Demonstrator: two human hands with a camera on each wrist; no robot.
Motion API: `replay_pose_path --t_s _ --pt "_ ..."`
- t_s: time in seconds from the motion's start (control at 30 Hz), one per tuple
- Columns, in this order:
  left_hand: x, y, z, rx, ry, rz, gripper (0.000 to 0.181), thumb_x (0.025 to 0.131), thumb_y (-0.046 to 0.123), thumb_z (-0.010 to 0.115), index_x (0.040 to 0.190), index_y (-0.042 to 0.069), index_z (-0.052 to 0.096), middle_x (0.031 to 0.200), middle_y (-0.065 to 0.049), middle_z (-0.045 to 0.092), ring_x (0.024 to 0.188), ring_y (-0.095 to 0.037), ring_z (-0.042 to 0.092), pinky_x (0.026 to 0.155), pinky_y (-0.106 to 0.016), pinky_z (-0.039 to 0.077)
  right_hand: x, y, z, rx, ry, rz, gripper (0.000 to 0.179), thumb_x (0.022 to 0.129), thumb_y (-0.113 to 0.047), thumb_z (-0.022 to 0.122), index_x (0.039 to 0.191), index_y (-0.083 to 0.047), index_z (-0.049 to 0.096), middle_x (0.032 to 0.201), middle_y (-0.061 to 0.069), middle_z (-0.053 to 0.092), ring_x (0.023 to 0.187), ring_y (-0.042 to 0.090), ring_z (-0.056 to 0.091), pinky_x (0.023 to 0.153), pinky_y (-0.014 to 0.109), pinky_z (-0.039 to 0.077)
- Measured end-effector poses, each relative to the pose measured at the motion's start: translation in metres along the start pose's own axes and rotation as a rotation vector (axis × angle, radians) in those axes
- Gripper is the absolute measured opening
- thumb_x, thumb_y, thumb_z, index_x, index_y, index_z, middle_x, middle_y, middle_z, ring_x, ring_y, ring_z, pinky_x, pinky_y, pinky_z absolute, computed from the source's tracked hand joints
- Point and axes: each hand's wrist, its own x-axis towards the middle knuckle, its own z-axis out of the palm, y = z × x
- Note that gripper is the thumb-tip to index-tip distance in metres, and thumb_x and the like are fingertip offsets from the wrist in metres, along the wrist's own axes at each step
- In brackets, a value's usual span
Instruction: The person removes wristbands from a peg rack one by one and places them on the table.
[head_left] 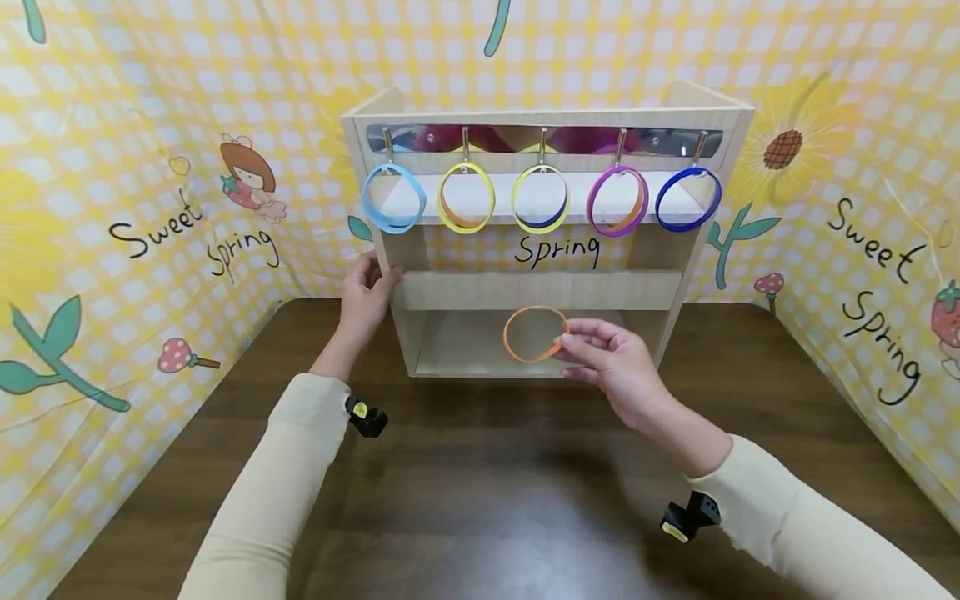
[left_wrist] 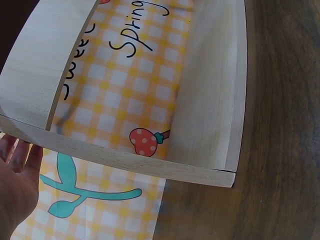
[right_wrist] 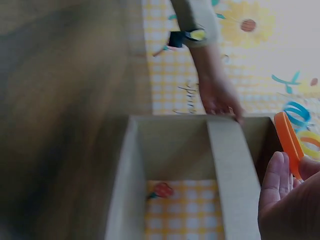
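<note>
**Orange Ring Pinched in the Right Hand, Wooden Rack Held by the Left**

Right hand: the thumb and fingers are clamped on one side of the orange ring. In the head view, the rest of the ring extends to the left of the fingertips, in front of the rack's lower opening. The remaining fingers lie beside the thumb on the far side of the grip.

Left hand: the fingers grip the left side panel of the wooden rack. The thumb is at the front edge; the fingers lie against the outer face. The crossbar meets the panel beside the thumb.

Above the fingers of both hands, a metal strip carries five hooks. From left to right, these bear a light blue ring, two yellow rings, a purple ring and a dark blue ring. The light blue ring hangs nearest the left fingers.

Below the right fingers lies the brown tabletop. A yellow checked cloth stands behind the rack, beyond both sets of fingers.
</note>
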Motion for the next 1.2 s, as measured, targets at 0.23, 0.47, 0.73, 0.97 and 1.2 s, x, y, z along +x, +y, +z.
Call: replay_pose_path --t_s 0.23,0.47,0.73,0.97,1.2 --pt "0.0 0.001 -0.001 0.012 -0.01 -0.01 0.038 0.095 0.008 0.057 0.129 -0.008 0.05 0.11 -0.009 0.058 0.098 -0.015 0.056 0.083 -0.027 0.047 0.004 0.031 0.013 -0.003 -0.021 0.065 0.02 0.094 0.001 0.059 0.114 0.004 0.057 0.092 0.006 0.069 0.086 0.018 0.068 0.074 0.033 0.056" --pt "0.001 0.0 -0.001 0.002 -0.005 0.011 0.038 0.094 0.006 0.057 0.127 -0.011 0.05 0.104 -0.003 0.058 0.095 -0.012 0.057 0.081 -0.025 0.046 0.013 0.059 0.027 -0.026 -0.024 0.135 0.026 0.093 0.004 0.061 0.118 0.009 0.055 0.09 0.007 0.069 0.082 0.017 0.069 0.071 0.032 0.056" --pt "0.003 -0.001 -0.002 0.001 -0.015 0.02 0.039 0.094 0.006 0.056 0.128 -0.012 0.05 0.117 -0.025 0.057 0.096 -0.013 0.057 0.081 -0.025 0.047 0.019 0.09 0.04 -0.07 -0.038 0.197 0.029 0.09 0.002 0.064 0.117 0.01 0.057 0.091 0.009 0.069 0.083 0.021 0.069 0.071 0.034 0.056" --pt "0.004 -0.001 -0.002 0.002 -0.012 0.03 0.037 0.094 0.005 0.057 0.127 -0.011 0.051 0.109 -0.015 0.059 0.095 -0.012 0.058 0.08 -0.025 0.047 0.026 0.11 0.047 -0.11 -0.074 0.237 0.034 0.091 0.003 0.063 0.121 0.014 0.053 0.097 0.021 0.068 0.081 0.02 0.069 0.07 0.034 0.056" --pt "0.003 -0.002 -0.003 0.008 -0.02 0.039 0.037 0.093 0.007 0.058 0.125 -0.011 0.052 0.103 -0.005 0.06 0.095 -0.013 0.059 0.08 -0.025 0.047 0.034 0.121 0.051 -0.14 -0.07 0.27 0.033 0.091 0.002 0.064 0.121 0.014 0.053 0.106 0.029 0.064 0.082 0.023 0.07 0.07 0.035 0.056"
